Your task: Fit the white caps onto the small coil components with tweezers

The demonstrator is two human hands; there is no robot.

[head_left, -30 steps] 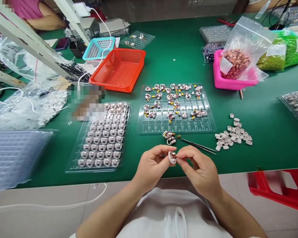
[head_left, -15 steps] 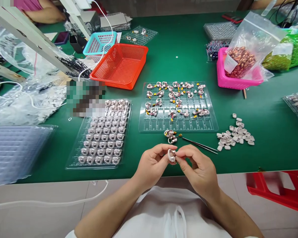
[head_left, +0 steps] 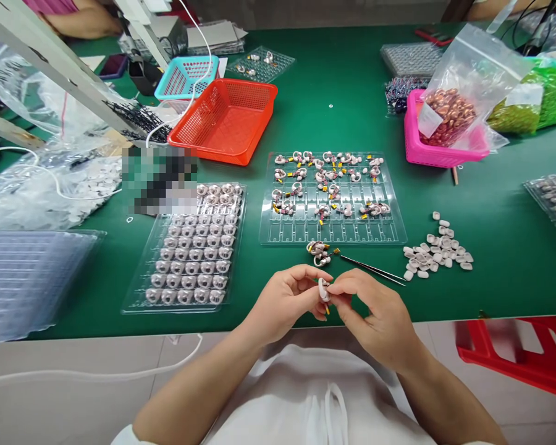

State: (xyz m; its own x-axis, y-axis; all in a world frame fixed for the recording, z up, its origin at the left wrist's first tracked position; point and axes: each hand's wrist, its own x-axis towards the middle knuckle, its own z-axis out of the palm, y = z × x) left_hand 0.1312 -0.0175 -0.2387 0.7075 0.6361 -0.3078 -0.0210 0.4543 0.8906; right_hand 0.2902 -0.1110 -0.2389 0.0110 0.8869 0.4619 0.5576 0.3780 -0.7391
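Between my two hands is a small white curved earbud, with a yellow tab showing below it. My left hand pinches it from the left with thumb and forefinger. From the other side, the thumb and forefinger of my right hand close on its edge. Just beyond my fingers lies a small cluster of earbud parts with yellow tabs. Metal tweezers rest to the right of this cluster. Farther back, a clear tray carries several similar white parts with yellow tabs.
Left stands a clear tray of rounded shells, beside stacked plastic trays. Loose white caps lie to the right. Behind are a red basket, a blue basket and a pink basket with a bag. A red stool stands below.
The earbud has turned between my fingers, showing more of its smooth white side, and a yellow tab now shows beneath it. My hands have shifted only slightly.
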